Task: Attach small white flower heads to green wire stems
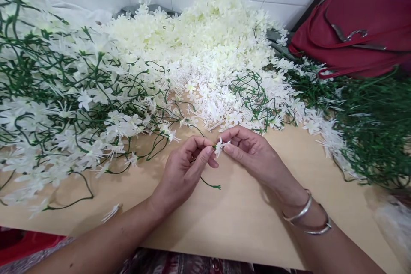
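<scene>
Left hand (192, 162) pinches the green stem (210, 185) just left of the white flower (219, 147); right hand (253, 150) pinches its right tip. We'd align both lightly, sparing petals.

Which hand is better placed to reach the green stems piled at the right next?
Probably the right hand: it lies nearer the green stems, while the left hand is farther off; both meet at the small white flower.
</scene>
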Demonstrator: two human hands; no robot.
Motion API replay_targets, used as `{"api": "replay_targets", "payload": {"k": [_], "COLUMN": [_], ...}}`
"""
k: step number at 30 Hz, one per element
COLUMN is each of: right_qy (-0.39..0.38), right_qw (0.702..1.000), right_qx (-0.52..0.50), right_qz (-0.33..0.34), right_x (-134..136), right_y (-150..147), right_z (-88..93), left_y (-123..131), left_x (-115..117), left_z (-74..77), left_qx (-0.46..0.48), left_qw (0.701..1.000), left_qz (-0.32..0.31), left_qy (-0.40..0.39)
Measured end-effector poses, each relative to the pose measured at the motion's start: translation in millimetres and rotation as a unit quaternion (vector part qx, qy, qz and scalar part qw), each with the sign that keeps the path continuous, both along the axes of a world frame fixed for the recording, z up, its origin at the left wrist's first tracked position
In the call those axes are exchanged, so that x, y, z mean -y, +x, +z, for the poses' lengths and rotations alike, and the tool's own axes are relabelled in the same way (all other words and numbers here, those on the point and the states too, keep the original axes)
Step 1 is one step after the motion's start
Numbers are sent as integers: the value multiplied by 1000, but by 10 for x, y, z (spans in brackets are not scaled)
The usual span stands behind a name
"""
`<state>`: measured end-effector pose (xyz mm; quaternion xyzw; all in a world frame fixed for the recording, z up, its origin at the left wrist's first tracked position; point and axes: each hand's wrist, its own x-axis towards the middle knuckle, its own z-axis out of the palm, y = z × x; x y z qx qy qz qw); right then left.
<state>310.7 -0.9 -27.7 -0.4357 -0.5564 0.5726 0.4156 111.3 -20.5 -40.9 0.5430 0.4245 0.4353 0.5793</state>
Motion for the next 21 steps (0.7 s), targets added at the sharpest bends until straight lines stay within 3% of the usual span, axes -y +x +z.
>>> {"api": "replay_targets", "payload": {"k": [21], "right_qy": [42], "right_qw": [997], "right_qx": [-34], "right_qz": [58], "right_x": [-28], "right_y": [30], "right_z": [-61], "left_y": [-19], "left_x": [26], "left_z": [1], "left_qx": [-167], "left_qw": [979], "left_qz": [-27], "left_qy": [110]}}
